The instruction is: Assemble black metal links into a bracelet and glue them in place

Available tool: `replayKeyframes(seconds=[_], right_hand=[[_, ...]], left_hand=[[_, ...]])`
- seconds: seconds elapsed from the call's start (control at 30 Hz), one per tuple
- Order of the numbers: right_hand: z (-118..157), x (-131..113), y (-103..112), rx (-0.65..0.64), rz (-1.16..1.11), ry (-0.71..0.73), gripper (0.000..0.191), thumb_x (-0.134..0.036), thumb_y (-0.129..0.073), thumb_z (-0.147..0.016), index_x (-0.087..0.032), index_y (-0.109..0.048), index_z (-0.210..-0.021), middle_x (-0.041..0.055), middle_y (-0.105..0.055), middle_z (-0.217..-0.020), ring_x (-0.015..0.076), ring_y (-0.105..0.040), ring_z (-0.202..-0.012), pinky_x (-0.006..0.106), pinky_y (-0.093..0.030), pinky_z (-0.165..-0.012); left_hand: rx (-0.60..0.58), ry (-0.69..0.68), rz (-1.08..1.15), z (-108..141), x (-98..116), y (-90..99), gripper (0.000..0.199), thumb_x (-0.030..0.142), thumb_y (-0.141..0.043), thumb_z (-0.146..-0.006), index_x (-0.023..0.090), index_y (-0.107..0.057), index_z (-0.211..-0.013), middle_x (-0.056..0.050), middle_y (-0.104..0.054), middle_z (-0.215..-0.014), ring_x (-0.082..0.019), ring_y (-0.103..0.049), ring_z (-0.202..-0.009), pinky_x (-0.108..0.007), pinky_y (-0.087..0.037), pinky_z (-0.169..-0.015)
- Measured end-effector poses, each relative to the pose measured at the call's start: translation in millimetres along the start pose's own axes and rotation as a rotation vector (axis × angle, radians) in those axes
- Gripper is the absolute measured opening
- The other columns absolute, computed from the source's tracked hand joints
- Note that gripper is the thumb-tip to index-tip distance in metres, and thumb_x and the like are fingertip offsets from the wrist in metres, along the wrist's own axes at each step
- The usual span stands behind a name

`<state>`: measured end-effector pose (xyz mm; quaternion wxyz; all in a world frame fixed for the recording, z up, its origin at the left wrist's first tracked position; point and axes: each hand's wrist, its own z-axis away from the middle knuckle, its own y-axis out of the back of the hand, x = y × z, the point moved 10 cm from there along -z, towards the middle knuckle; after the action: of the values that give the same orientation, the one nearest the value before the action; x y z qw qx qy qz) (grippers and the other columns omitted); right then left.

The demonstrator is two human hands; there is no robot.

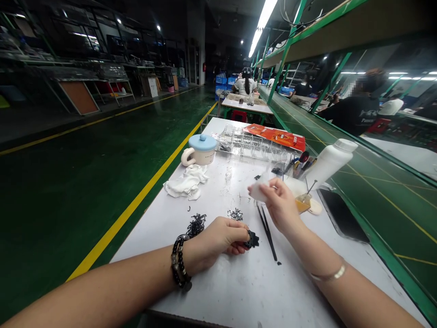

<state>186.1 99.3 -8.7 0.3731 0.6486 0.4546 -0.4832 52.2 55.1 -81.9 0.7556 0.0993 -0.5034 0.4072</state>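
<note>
My left hand (227,237), with a beaded bracelet at the wrist, pinches a small black part (251,239) above the white table (218,291). Raised a little to the right, my right hand (280,202) holds a whitish translucent piece (259,190) between thumb and fingers; its exact shape is blurred. Black tweezers (268,232) lie between the two hands. Just beyond my left hand is a heap of small metal pieces (235,214). A pile of thin black pieces (196,225) sits beside my left wrist.
A lidded mug (202,150) and a crumpled white cloth (187,182) stand at the left. Behind are a clear compartment tray (244,145) and an orange packet (276,136). A white bottle (329,161) and a phone (342,215) are at the right. People sit farther off.
</note>
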Motion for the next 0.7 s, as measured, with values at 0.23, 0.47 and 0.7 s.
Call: replayKeyframes(seconds=[0.23, 0.47, 0.7], right_hand=[[40, -25, 52, 0.160, -0.231, 0.003, 0.032, -0.046, -0.058, -0.081, -0.019, -0.044, -0.072, -0.0055, -0.035, -0.059, 0.0079, -0.037, -0.052, 0.024, -0.038, -0.053], [61, -44, 35, 0.095, -0.131, 0.134, 0.019, -0.032, -0.065, -0.080, -0.018, -0.054, -0.076, 0.0010, -0.050, -0.072, 0.0132, -0.046, -0.068, 0.026, -0.034, -0.057], [65, -47, 24, 0.007, -0.047, 0.178, 0.014, -0.028, -0.058, -0.086, -0.019, -0.050, -0.077, -0.0004, -0.046, -0.072, 0.0124, -0.042, -0.066, 0.027, -0.031, -0.058]], left_hand=[[-0.026, 0.032, -0.025, -4, -5, -0.3, 0.010, 0.022, -0.059, -0.062, 0.012, -0.059, -0.062, -0.001, -0.056, -0.058, -0.007, -0.049, -0.051, -0.019, -0.034, -0.051], [-0.032, 0.060, -0.055, -3, -6, -1.7, 0.010, 0.021, -0.058, -0.062, 0.012, -0.060, -0.065, -0.002, -0.057, -0.060, -0.008, -0.049, -0.051, -0.020, -0.033, -0.050], [-0.029, 0.077, -0.065, -3, -6, -2.2, 0.011, 0.022, -0.058, -0.060, 0.012, -0.061, -0.065, -0.002, -0.057, -0.059, -0.008, -0.049, -0.051, -0.020, -0.034, -0.051]])
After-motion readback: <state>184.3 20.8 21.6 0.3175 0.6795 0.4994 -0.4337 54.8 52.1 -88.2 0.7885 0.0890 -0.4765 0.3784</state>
